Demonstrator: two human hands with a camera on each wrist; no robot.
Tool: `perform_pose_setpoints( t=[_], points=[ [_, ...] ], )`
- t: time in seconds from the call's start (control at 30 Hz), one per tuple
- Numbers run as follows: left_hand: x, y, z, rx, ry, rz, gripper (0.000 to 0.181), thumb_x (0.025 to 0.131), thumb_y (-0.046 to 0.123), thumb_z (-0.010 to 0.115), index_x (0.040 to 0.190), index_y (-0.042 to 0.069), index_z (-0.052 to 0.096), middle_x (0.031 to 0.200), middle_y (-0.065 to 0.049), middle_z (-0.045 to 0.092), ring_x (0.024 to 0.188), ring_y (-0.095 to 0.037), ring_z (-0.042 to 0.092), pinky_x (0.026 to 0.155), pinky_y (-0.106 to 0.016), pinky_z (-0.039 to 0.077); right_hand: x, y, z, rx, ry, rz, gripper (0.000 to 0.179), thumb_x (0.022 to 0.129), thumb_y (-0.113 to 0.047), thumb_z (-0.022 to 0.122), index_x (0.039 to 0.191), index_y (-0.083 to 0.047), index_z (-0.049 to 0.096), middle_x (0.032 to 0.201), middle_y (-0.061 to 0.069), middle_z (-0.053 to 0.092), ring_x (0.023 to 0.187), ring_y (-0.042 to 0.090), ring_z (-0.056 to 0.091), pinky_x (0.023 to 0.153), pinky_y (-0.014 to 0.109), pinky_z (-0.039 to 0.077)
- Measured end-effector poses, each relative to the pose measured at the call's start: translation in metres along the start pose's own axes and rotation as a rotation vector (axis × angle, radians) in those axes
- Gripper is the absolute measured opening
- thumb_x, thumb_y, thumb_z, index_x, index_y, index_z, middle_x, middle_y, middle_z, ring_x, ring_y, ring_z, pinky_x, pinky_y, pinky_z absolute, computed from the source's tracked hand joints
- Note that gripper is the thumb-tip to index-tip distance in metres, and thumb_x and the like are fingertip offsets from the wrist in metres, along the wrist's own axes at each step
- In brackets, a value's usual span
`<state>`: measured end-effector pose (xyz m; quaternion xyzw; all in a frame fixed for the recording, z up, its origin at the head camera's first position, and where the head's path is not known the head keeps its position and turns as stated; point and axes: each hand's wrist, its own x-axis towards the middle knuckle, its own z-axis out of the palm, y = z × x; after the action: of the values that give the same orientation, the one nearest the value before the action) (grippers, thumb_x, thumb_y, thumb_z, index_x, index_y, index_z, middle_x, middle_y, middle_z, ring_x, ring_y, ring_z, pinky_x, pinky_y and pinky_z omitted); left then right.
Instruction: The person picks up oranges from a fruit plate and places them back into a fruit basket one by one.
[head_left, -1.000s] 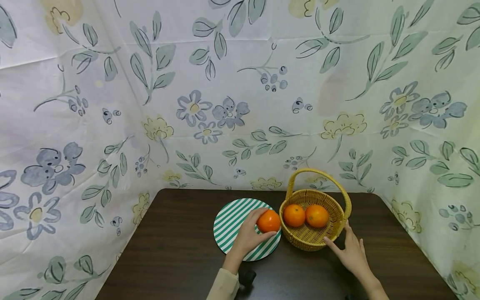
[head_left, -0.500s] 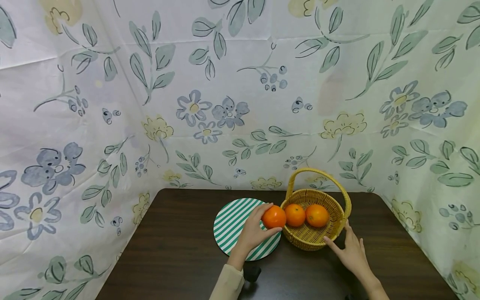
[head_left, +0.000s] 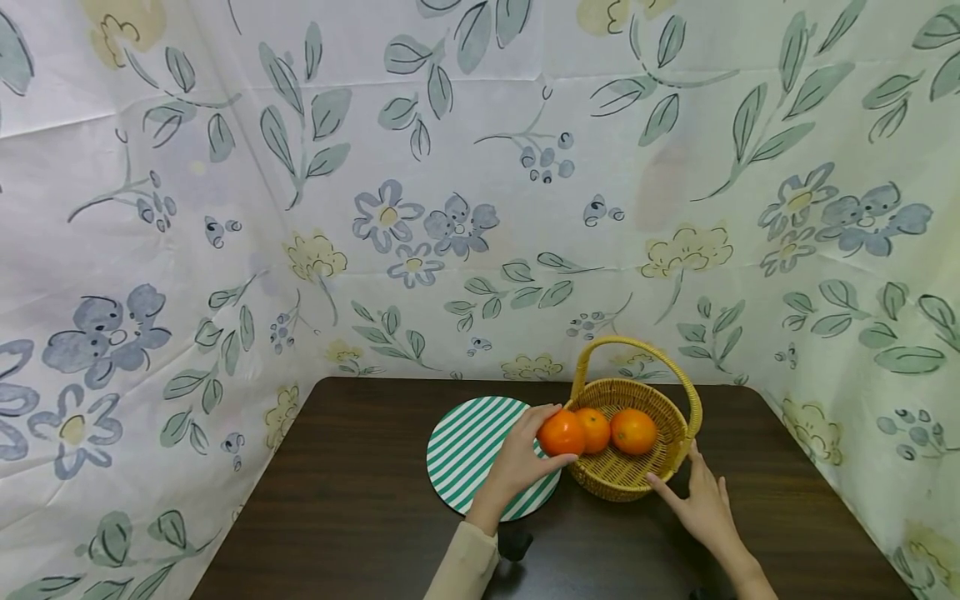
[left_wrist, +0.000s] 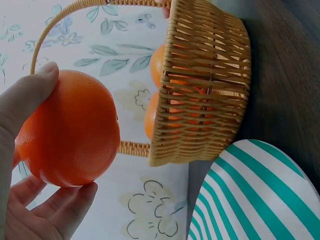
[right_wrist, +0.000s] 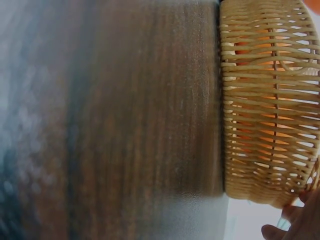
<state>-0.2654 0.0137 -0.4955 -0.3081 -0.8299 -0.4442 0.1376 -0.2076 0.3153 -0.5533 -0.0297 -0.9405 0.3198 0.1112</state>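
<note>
My left hand [head_left: 517,458] holds a smooth, glossy orange-red persimmon [head_left: 561,433] between thumb and fingers. In the head view the fruit overlaps the left rim of a yellow wicker basket [head_left: 618,490]. The left wrist view shows the persimmon [left_wrist: 72,130] raised beside the basket [left_wrist: 205,95], near its handle. Two oranges lie inside: one orange [head_left: 633,431] in the middle, another orange [head_left: 596,430] partly hidden behind the persimmon. At the basket's right side my right hand [head_left: 701,500] grips the rim near the handle's foot, thumb in front.
A round mat [head_left: 465,454] with green and white stripes lies left of the basket, partly under my left forearm. Both are on a dark wooden table [head_left: 337,500]. Floral cloth [head_left: 450,167] hangs behind and at the sides. The basket's handle [head_left: 637,343] arches upright.
My left hand has carried the persimmon from over the striped mat rightward to the basket's left rim. The right hand and the basket have stayed in place.
</note>
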Motion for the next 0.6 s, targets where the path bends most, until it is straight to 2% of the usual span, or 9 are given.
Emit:
perform_pose_setpoints(
  t=[0.33, 0.43, 0.6],
  points=[
    [0.009, 0.008, 0.009, 0.015, -0.039, 0.001, 0.071, 0.076, 0.048, 0.071, 0.137, 0.029, 0.042, 0.135, 0.003, 0.045, 0.118, -0.013, 0.05, 0.092, -0.031, 0.047, 0.0, 0.0, 0.0, -0.004, -0.024, 0.016, 0.102, 0.087, -0.054, 0.054, 0.147, -0.008, -0.015, 0.145, 0.036, 0.015, 0.128, 0.056, 0.018, 0.102, 0.07, 0.0],
    [0.011, 0.011, 0.012, 0.007, -0.055, 0.007, 0.07, 0.076, 0.046, 0.072, 0.137, 0.029, 0.042, 0.135, 0.003, 0.045, 0.117, -0.013, 0.05, 0.093, -0.03, 0.047, 0.0, 0.0, -0.001, -0.005, -0.02, 0.009, 0.102, 0.087, -0.053, 0.054, 0.147, -0.007, -0.014, 0.146, 0.036, 0.015, 0.129, 0.055, 0.018, 0.102, 0.069, 0.0],
    [0.014, 0.015, 0.017, -0.021, -0.09, -0.018, 0.069, 0.076, 0.048, 0.071, 0.137, 0.03, 0.043, 0.136, 0.003, 0.044, 0.115, -0.012, 0.051, 0.092, -0.029, 0.047, -0.001, 0.0, -0.001, -0.008, -0.014, 0.003, 0.101, 0.087, -0.052, 0.055, 0.147, -0.004, -0.011, 0.146, 0.035, 0.014, 0.129, 0.055, 0.018, 0.102, 0.07, 0.0]
  ],
)
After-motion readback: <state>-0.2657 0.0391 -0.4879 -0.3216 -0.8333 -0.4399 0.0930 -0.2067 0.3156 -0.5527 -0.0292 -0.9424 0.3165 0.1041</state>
